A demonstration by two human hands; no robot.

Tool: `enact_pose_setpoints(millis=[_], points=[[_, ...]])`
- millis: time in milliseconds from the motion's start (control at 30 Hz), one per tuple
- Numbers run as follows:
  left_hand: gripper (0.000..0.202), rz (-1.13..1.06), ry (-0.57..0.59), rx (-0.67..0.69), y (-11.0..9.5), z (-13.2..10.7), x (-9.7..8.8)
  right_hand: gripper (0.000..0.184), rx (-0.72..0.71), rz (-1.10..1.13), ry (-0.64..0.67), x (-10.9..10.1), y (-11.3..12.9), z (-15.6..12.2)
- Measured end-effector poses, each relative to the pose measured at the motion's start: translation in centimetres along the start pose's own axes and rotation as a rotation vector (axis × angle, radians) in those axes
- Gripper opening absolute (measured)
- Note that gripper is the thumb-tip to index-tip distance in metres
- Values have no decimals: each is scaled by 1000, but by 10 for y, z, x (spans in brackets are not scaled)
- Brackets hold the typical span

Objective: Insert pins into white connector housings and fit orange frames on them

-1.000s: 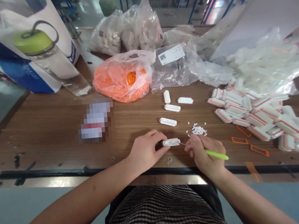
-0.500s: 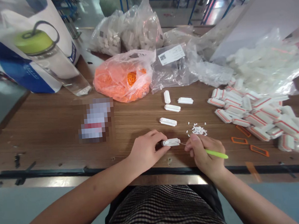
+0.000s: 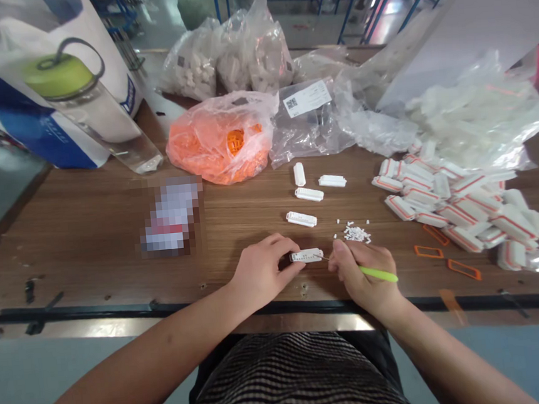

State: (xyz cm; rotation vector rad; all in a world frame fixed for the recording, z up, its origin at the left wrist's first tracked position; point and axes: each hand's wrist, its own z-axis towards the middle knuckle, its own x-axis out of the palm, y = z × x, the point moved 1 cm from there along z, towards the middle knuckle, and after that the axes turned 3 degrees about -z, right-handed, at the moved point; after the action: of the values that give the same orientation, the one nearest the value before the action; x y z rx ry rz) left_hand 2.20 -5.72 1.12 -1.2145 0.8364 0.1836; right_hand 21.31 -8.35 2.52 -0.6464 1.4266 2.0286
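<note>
My left hand [image 3: 262, 272] pinches a small white plastic connector [image 3: 307, 255] flat on the wooden table [image 3: 88, 236] near its front edge. My right hand [image 3: 363, 272] is closed round a thin green-handled pick [image 3: 377, 273], whose metal tip touches the right end of that connector. A little heap of tiny white pins [image 3: 357, 233] lies just beyond my right hand. Three loose white connectors [image 3: 309, 194] lie further back.
A pile of white connectors with orange seals [image 3: 459, 207] and loose orange rings [image 3: 447, 260] sits at the right. Behind are an orange-filled bag [image 3: 221, 140], clear bags of white parts [image 3: 232, 51], a green-lidded bottle [image 3: 81, 99] and a blurred packet [image 3: 171, 217].
Hardly anything differs. The green pick's handle has swung slightly lower and closer to my right hand; both hands stay on the connector.
</note>
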Motion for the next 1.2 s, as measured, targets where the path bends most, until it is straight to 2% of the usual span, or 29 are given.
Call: enact_pose_setpoints(millis=[233,467,667,867,1200], points=[[10,-1,11,-6,1,-1,1,49,157,93,-93,0,-3,-3],[8,7,3,-1,1,0,1,45,94,54,-27,0,-1,1],[8,1,4,3,1,-1,0,46,108,45,-70,-1,-1,-3],[8,1,5,-3,1,0,0,46,89,24,-33,0,1,0],[9,13,-5,0,1,0,1,45,80,11,-60,0,-1,-3]])
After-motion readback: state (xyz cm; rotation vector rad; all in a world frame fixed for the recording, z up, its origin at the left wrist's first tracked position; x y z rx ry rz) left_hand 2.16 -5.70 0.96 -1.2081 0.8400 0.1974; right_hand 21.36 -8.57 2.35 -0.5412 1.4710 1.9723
